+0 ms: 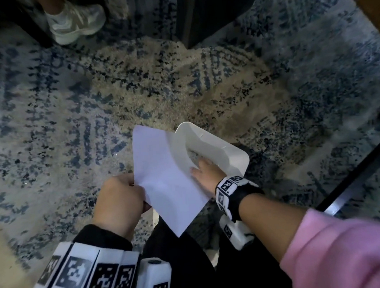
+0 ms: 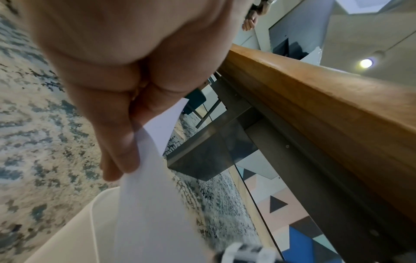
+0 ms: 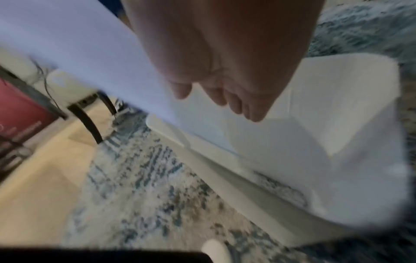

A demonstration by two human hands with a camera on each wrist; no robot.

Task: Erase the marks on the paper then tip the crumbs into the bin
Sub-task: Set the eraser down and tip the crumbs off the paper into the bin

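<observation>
A white sheet of paper (image 1: 164,178) hangs curved over the rug, its far right edge dipping into a white bin (image 1: 234,154) that stands on the floor. My left hand (image 1: 121,197) pinches the sheet's left edge between thumb and fingers. The left wrist view shows that hand (image 2: 121,142) pinching the paper (image 2: 153,204), with the bin (image 2: 74,231) below. My right hand (image 1: 205,169) lies with straight fingers on the sheet's right side above the bin's mouth. The right wrist view, blurred, shows that hand (image 3: 225,89) with fingers extended against the paper (image 3: 90,53) and the bin (image 3: 337,106) behind them.
A blue and beige patterned rug (image 1: 93,105) covers the floor. Another person's pale sneaker (image 1: 74,19) is at the far left, and a dark table leg (image 1: 190,14) stands beyond the bin. A wooden table edge (image 2: 315,106) runs overhead on the right.
</observation>
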